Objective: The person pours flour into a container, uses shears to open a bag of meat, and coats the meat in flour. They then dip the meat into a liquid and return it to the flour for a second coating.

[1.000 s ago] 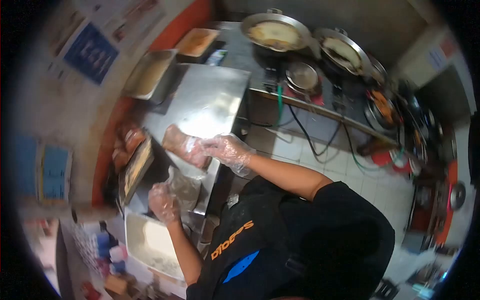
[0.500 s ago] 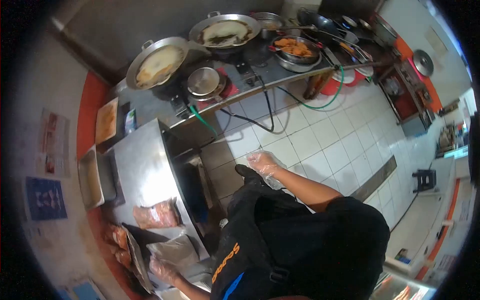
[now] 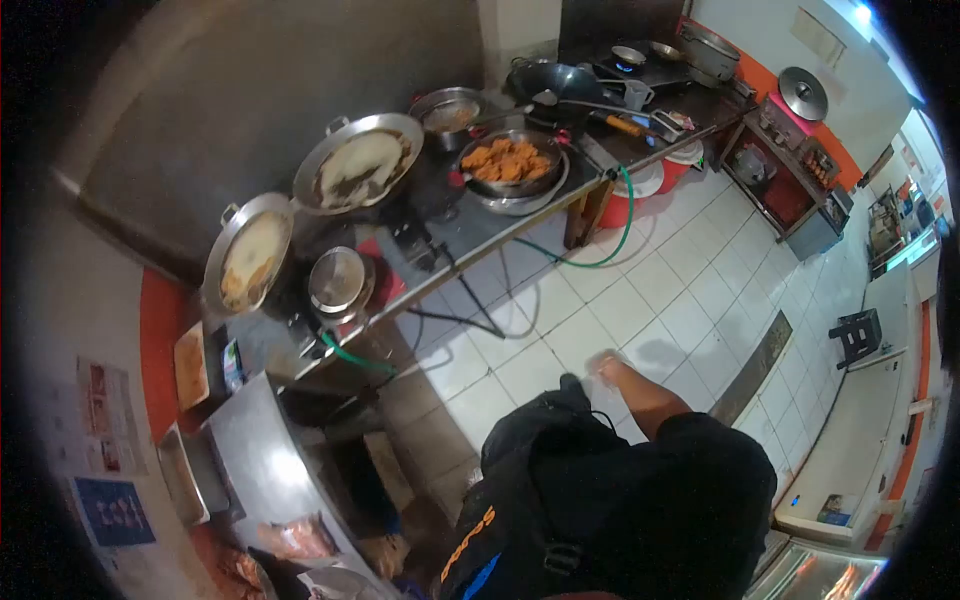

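Observation:
My right hand (image 3: pixel 606 367), in a clear plastic glove, hangs in front of my body over the white tiled floor (image 3: pixel 590 330). Motion blurs its fingers, and I cannot tell whether they are apart or closed. No part of my left hand shows. On the metal table (image 3: pixel 255 450) at the lower left lies a bag of raw meat (image 3: pixel 298 538), with a clear plastic bag (image 3: pixel 340 582) at the frame's lower edge. A rectangular metal tray (image 3: pixel 190 478) sits along that table's wall side.
Two large pans of bubbling oil (image 3: pixel 360 172) (image 3: pixel 255 258) stand on the cooking bench. Beside them are stacked strainers (image 3: pixel 338 280) and a bowl of fried pieces (image 3: pixel 508 162). A green hose (image 3: pixel 628 225) loops under the bench. A black stool (image 3: pixel 855 337) stands right.
The view has swung rightward and up toward the stoves. My left hand, earlier at the plastic bag, has left the view. My right hand now appears further right and blurred.

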A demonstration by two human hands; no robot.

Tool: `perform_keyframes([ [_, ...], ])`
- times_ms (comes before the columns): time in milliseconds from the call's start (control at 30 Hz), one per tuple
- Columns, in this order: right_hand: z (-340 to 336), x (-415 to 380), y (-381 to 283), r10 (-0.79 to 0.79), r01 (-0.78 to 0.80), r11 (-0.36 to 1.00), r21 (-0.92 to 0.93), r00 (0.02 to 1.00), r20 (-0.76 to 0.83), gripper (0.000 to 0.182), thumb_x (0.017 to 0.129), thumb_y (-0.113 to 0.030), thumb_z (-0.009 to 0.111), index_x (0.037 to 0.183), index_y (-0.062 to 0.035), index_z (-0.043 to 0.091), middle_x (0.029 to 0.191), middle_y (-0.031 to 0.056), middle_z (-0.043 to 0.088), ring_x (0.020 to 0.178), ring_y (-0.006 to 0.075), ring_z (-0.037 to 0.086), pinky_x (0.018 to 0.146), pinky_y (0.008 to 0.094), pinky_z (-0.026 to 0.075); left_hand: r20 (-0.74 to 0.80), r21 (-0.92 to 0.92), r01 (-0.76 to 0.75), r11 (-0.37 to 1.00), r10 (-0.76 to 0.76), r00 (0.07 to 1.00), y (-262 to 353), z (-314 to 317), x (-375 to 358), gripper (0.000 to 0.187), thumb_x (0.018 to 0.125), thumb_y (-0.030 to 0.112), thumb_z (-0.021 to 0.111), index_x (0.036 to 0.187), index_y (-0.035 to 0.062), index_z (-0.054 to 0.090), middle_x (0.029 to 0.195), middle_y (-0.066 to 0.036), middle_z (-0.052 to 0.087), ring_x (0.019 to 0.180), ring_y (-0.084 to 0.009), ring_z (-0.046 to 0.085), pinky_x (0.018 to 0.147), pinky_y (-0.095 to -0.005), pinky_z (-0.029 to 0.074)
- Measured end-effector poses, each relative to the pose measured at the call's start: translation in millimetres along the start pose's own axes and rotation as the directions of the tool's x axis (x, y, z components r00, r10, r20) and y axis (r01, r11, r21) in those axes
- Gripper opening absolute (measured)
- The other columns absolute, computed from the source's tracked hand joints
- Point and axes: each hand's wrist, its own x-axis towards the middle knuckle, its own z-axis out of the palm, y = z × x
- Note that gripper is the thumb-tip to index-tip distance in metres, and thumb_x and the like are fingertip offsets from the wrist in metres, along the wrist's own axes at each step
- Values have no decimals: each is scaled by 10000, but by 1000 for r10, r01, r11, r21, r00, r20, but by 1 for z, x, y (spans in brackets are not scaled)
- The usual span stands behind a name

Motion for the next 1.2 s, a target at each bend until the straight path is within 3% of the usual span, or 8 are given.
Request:
perform_keyframes([
  [133,-29,82,209,-75,22,289,957,997,-1,266,876,-214,506,1059,-76,641,1078,133,658,986,338,625,896,471,477,36,-48,-44,998,46,998,137,25,5,435,914,258,502,1245,-21,537,1127,-157,632,1012,-318,589,906,-402,453],
  [200,-112,71,157,-179,174,974,-141,984,-19,235,870,-232,501,977,-123,679,997,98,676,966,287,633,840,433,483,78,-80,-81,993,87,993,203,38,7,433,916,259,499,1244,-22,537,1121,-156,633,1009,-315,590,905,-399,453],
  [267,-175,81,110,-214,150,787,-598,976,-37,231,866,-241,498,936,-146,698,957,80,685,957,262,637,812,415,487,138,-144,-124,982,144,980,267,52,16,431,918,259,496,1243,-22,537,1116,-155,635,1007,-313,592,903,-395,454],
  [567,-317,248,64,262,-182,907,379,950,-170,178,840,-203,576,724,-74,617,654,67,598,575,210,578,512,376,437,439,-445,-200,873,407,801,526,124,24,424,928,260,482,1238,-24,536,1091,-151,640,993,-302,598,898,-380,458],
  [633,-346,270,63,361,-66,314,947,931,-55,171,846,-172,603,700,-85,589,632,26,563,542,163,516,485,333,402,468,-490,-199,849,449,761,580,141,23,422,930,261,479,1237,-24,536,1086,-150,641,990,-299,599,897,-376,459],
  [800,-416,341,145,461,-261,646,717,882,-94,70,816,-131,653,769,-97,614,657,24,583,556,178,525,507,356,421,495,-571,-234,787,557,667,704,185,42,419,936,261,472,1235,-25,535,1072,-147,644,983,-293,603,894,-368,461],
  [967,-506,340,275,-492,-133,572,-809,734,-468,67,794,-124,612,829,-104,666,830,100,671,756,251,651,645,373,519,519,-592,-226,774,580,628,806,199,66,415,941,262,464,1232,-26,535,1058,-145,647,976,-286,606,892,-359,464],
  [1200,-730,454,380,365,-544,836,-70,647,-669,259,845,-273,530,919,-74,678,978,134,676,891,317,651,757,439,524,572,-463,-219,859,478,666,904,201,54,411,949,263,453,1228,-27,535,1039,-142,652,966,-277,611,888,-347,467],
])
